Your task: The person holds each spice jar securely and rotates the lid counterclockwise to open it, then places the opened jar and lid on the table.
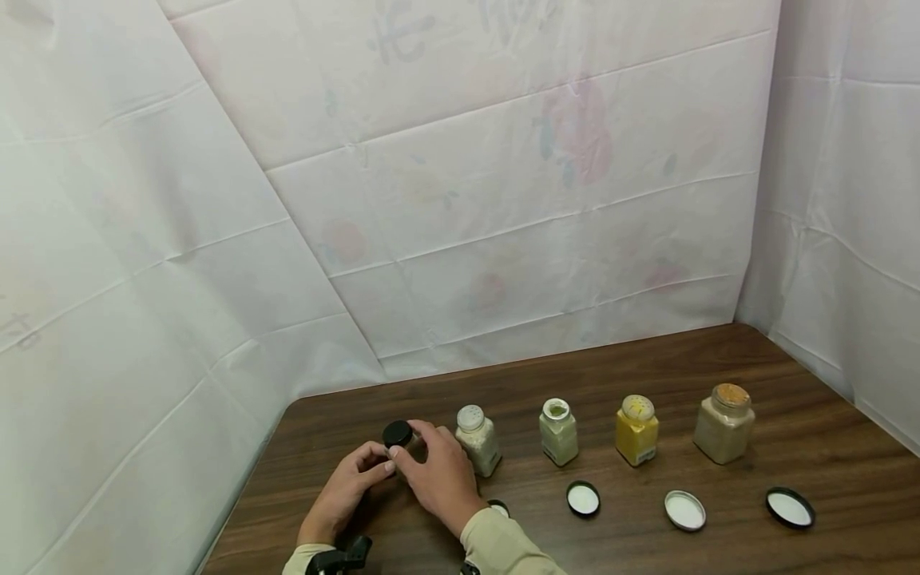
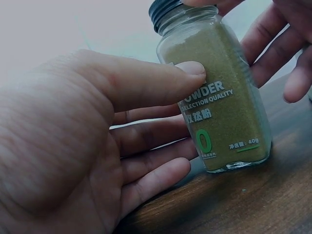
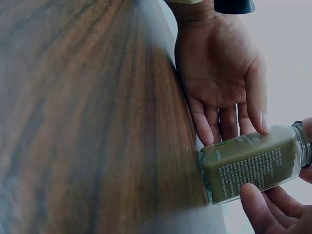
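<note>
Evidently both hands are busy with the capped spice jar (image 1: 400,442) at the left end of the row: the left hand (image 1: 350,487) steadies its glass side with thumb and fingers (image 2: 161,83) lightly curled against it, while the right hand (image 1: 440,473) reaches over the black cap. Four more jars (image 1: 558,432) stand uncapped, their lids (image 1: 583,498) lying loose in front, so by my reckoning one of five is closed. Near the worktop (image 1: 719,359) left edge there's little slack; open room lies rightward and toward the wall.

Black-capped jar (image 2: 219,97), olive-green powder
</note>
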Tool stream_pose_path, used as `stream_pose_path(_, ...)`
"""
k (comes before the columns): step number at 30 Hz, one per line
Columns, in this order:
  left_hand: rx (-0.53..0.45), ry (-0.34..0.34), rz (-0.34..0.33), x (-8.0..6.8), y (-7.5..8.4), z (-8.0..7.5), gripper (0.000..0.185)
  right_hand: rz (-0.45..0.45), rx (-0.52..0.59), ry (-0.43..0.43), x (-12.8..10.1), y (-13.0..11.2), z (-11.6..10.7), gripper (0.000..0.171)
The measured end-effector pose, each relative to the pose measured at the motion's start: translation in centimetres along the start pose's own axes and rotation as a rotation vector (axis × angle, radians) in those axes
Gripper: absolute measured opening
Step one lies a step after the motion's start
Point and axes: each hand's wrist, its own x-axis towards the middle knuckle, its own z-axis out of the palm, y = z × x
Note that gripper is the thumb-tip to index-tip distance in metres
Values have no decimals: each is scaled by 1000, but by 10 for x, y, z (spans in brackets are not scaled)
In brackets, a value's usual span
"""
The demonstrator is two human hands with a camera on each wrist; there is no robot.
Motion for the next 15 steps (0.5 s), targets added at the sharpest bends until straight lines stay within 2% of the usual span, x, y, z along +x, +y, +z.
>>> stream_pose_path(15, 4, 6, 4, 1, -1, -1, 26, -13, 2, 26, -2, 0, 3, 50)
